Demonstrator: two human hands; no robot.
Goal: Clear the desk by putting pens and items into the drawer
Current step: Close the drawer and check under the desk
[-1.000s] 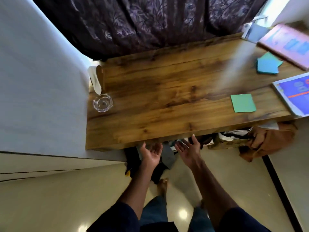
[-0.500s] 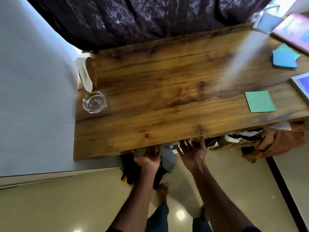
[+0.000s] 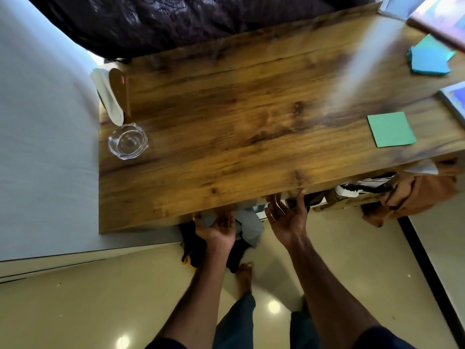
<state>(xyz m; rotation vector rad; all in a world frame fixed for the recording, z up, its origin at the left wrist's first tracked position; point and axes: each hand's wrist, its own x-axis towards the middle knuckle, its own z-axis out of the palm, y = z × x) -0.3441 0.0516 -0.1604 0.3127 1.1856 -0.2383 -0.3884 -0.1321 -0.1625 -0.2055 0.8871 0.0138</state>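
Palms face up at the near edge of the brown wooden surface [image 3: 226, 122], our right hand [image 3: 286, 220] loose and empty, our left hand [image 3: 219, 230] partly hidden so we cannot tell its grip; the green square paper note [image 3: 391, 129] lies ahead and rightward, nearer our right hand.

Open wood across desk [image 3: 226, 137] middle, glass ashtray [image 3: 127, 141], napkin holder [image 3: 118, 94] at left edge, green note [image 3: 391, 129] right
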